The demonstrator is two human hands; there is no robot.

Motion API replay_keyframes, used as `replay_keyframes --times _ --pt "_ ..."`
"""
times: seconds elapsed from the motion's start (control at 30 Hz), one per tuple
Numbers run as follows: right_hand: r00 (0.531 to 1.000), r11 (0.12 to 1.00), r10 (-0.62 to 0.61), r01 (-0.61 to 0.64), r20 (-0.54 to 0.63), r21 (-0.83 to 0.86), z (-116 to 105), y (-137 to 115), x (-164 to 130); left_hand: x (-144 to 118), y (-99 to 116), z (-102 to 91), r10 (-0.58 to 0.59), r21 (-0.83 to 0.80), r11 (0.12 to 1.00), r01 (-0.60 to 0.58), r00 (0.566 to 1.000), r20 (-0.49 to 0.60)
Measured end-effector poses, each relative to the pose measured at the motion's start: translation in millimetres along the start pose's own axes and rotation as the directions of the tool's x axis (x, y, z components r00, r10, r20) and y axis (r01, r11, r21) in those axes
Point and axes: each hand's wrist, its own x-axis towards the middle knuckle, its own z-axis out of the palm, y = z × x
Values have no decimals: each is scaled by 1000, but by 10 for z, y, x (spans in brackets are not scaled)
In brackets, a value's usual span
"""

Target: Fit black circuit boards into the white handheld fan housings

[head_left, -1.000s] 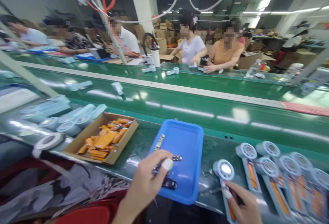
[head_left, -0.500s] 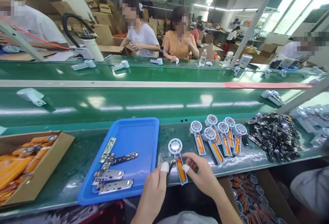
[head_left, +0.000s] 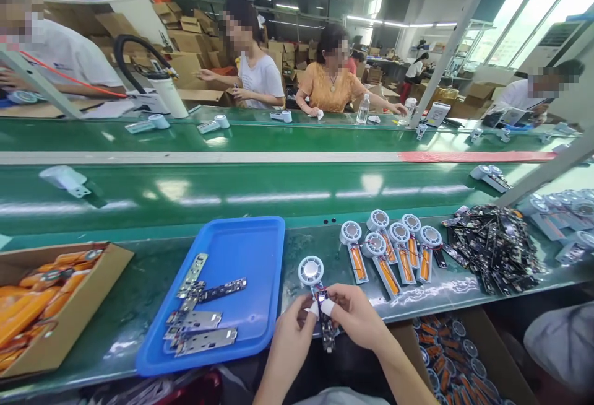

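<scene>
Between my two hands is a narrow black circuit board (head_left: 327,334) with a small light glowing near its upper end. My left hand (head_left: 293,337) pinches the board's upper end from the left, thumb wrapped in white. From the right my right hand (head_left: 355,315) grips it too, its thumb also white-wrapped. The board lies over the handle of a handheld fan (head_left: 310,270), whose round grey head shows just above my fingers. Most of that handle is hidden by the board and my hands.
Left of my hands is a blue tray (head_left: 260,235) holding several metal plates and boards. A carton (head_left: 88,306) of orange battery packs stands farther left. On the right lie several open fans (head_left: 399,231) and a heap of circuit boards (head_left: 494,247). Co-workers sit across the green conveyor (head_left: 260,188).
The black board has come over the fan's handle, covering the orange battery. My hands have closed in on it from both sides, and a light on it now glows.
</scene>
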Motion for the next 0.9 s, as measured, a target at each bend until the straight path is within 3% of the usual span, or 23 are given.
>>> replay_keyframes --times 0.1,0.2,0.27,0.33,0.4,0.5,0.6,0.67,0.77,0.83,0.9 --pt "993 994 -10 -3 116 106 -32 -13 -24 10 164 13 9 -108 994 9 987 161" --pt "983 985 -38 7 177 174 -68 -84 -58 -22 245 38 -46 -311 942 126 967 252" --pt "985 986 -48 21 164 168 -108 -146 -63 -38 243 73 -89 -428 890 157 981 174" --pt "992 988 -43 24 122 155 -143 -196 -51 -30 225 108 -92 -476 874 97 995 33" --pt "996 984 -5 -12 93 175 -150 -219 -25 -2 210 128 -74 -446 894 39 995 -61" --pt "998 984 52 -57 35 171 -89 -194 19 48 195 125 -54 -389 921 7 993 -110" --pt "991 998 -40 35 -131 -44 2 -109 57 80 161 117 -29 -369 929 -27 989 -146" --pt "958 967 -146 87 -245 -238 32 -48 79 93 128 117 -2 -344 937 -62 983 -184" --pt "928 836 -286 120 -239 -535 16 -35 109 112 95 103 53 -264 958 -115 972 -231" --pt "947 658 -293 100 -131 -747 -15 -113 125 126 99 76 84 -205 970 -134 968 -235" --pt "979 428 -202 70 -20 -901 -49 -249 135 138 123 37 114 -139 979 -149 967 -228"
